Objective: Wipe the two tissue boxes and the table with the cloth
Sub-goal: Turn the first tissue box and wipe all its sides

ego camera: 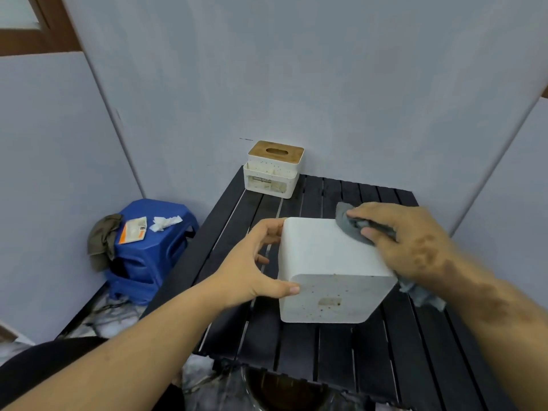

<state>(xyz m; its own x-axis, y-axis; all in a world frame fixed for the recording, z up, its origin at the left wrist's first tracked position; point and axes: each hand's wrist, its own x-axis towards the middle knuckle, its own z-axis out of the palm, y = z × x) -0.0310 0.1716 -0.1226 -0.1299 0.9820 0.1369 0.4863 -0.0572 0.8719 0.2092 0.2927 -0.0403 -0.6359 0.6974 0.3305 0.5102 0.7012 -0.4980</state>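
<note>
A plain white tissue box (323, 262) lies in the middle of the black slatted table (341, 348), its speckled, dirty end facing me. My left hand (252, 262) grips its left side, thumb on the near corner. My right hand (412, 238) presses a grey cloth (348, 223) onto the box's upper right face; a tail of the cloth hangs below my wrist. A second white tissue box with a wooden lid (274, 169) stands at the table's far left corner against the wall.
A blue plastic stool (154, 250) stands left of the table, carrying a packet, crumpled tissue and an olive rag. Grey walls close in behind and on both sides. A dark round container (284, 390) sits under the table's near edge.
</note>
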